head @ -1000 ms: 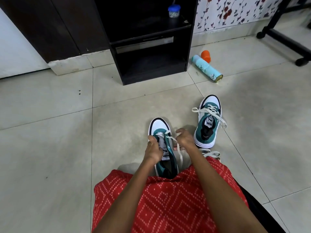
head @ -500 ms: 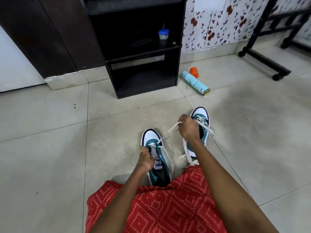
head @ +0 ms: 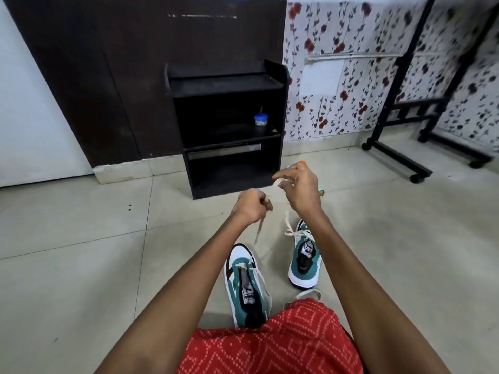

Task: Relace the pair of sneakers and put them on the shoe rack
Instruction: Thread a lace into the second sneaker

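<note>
Now left hand [head: 252,205] and right hand [head: 299,190] each pinch lace [head: 258,232] above the near sneaker [head: 244,282] (barely laced); threading eyelets probably follows.

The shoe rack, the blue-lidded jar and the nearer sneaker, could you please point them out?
shoe rack [head: 224,85], head view, top shelf
blue-lidded jar [head: 260,121], head view, jar body
nearer sneaker [head: 244,282], head view, tongue

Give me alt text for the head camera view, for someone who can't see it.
The left hand and right hand pinch a white shoelace, raised above the near teal-and-white sneaker on a pale tiled floor; the matching sneaker sits to its right. A black shoe rack ahead holds a small blue-lidded tub.
</note>
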